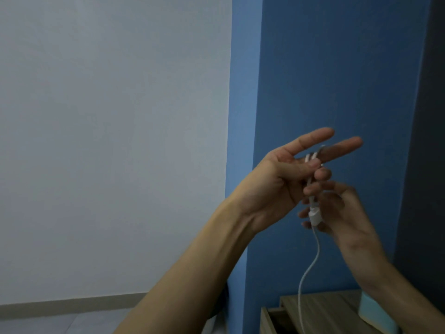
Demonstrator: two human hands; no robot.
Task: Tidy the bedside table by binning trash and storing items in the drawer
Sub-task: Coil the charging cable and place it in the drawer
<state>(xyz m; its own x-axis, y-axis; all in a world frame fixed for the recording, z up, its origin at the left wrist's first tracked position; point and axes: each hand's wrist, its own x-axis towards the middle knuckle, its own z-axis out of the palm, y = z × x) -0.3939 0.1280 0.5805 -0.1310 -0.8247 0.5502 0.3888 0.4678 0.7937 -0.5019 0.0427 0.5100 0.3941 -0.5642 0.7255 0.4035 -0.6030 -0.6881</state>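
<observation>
The left hand [284, 179] is raised in front of the blue wall [337, 68], its long fingers [313, 138] stretched out flat while the thumb pins loops of a white cable [313, 259] against the palm, so it grips the cable. Just right of it the right hand [342, 213] curls loosely round the cable's small white plug block [315, 216]; it is blurred, and I cannot tell whether those fingers clamp the block or only guide it. From the block the cable hangs free in a slack curve down toward the wooden worktop [325, 307] at the bottom right, whose drawer [274, 319] looks pulled open. A pale blue box [372, 309] sits on the worktop, further right

The cable should be light, limp and a little springy: loops will try to unwind, so hold the bundle across all turns, not by one strand. The block is the stiff part and the surest hold

Count: one cable, one block, one drawer, one box, two hands
</observation>
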